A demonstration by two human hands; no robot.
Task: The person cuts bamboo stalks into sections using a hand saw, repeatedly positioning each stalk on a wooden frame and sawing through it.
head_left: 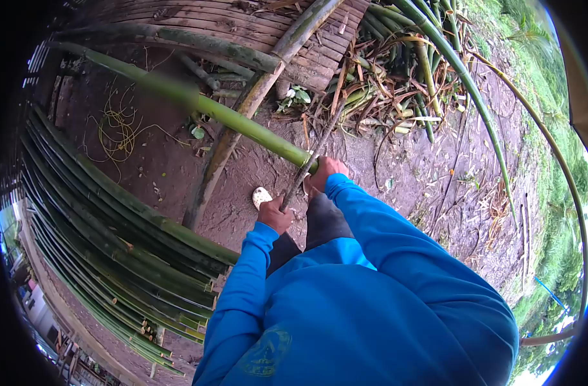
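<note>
My left hand (276,215) is closed around the lower end of a machete (321,138), a long, narrow, dark blade pointing up and away from me. The blade crosses a green bamboo pole (255,132) near its close end; whether it touches the pole, I cannot tell. Gripping that end of the pole is my right hand (329,172), just above my knee. From there the pole slants to the upper left, over a weathered bamboo post (233,125). A dark blur hides part of its length.
Stacked green bamboo poles (127,238) lie at the left. A slatted bamboo platform (229,26) stands at the top, beside a heap of cut bamboo and dry husks (397,83). Yellow cord (119,132) lies tangled on the dirt. Long bent stalks (551,138) arch at the right.
</note>
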